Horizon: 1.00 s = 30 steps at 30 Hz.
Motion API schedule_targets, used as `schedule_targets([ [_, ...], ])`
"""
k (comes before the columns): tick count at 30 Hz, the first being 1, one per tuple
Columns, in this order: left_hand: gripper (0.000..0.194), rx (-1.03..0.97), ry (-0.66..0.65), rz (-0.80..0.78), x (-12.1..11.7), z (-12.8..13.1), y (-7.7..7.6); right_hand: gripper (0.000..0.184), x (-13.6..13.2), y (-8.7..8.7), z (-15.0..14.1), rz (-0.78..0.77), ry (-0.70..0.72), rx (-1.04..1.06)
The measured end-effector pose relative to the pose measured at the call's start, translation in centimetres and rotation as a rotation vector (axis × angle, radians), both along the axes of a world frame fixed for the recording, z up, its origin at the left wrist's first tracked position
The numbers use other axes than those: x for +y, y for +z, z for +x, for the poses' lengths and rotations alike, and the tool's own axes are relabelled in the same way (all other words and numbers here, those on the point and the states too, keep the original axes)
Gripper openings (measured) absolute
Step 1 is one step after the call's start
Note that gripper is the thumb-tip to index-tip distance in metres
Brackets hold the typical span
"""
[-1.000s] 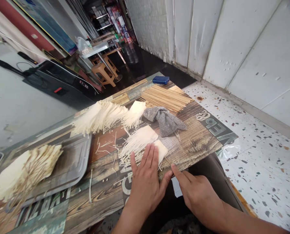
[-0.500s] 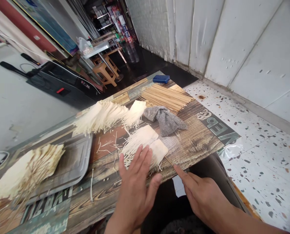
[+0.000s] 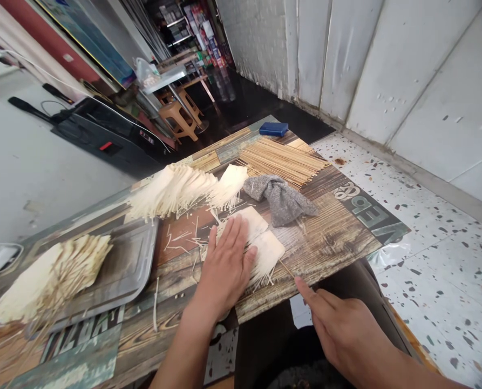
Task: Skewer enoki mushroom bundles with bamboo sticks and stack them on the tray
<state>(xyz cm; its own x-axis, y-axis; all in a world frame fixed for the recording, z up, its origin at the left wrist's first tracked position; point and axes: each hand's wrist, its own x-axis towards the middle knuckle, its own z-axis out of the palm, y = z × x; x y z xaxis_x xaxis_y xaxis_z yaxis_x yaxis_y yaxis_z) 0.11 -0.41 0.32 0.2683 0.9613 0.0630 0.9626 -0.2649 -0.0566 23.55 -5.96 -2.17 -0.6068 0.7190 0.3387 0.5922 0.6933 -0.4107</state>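
Note:
My left hand [image 3: 226, 265] lies flat, fingers stretched out, on a pale enoki mushroom slab [image 3: 256, 220]. A second enoki slab [image 3: 270, 249] sits against it on the near side, its thin stems fanning toward the table edge. My right hand [image 3: 346, 321] is closed on a thin wooden skewer [image 3: 287, 268]. The skewer's far end meets the side of the nearer slab; whether it runs inside is hidden. Just beyond the slabs lies a crumpled grey cloth [image 3: 283, 200]. Loose enoki stems [image 3: 178, 237] are scattered left of my left hand.
Farther back are a row of enoki slabs [image 3: 170, 189], a pile of skewers [image 3: 283, 162] and a blue box [image 3: 273, 129]. At the left, a clear plastic tray [image 3: 141, 270] bears skewered enoki [image 3: 58, 275]. The wooden table [image 3: 330, 237] ends close to my right hand.
My left hand has slid forward onto the farther slab, covering more of its stems. The right hand keeps its hold on the skewer. The whole view has shifted slightly.

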Motion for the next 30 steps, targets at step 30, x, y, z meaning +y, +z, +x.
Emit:
schedule_targets([
  [30,0.059,-0.063,-0.059,-0.028,0.09,0.25,-0.75,0.046,0.44,0.17,0.40,-0.011,0.018,-0.013],
])
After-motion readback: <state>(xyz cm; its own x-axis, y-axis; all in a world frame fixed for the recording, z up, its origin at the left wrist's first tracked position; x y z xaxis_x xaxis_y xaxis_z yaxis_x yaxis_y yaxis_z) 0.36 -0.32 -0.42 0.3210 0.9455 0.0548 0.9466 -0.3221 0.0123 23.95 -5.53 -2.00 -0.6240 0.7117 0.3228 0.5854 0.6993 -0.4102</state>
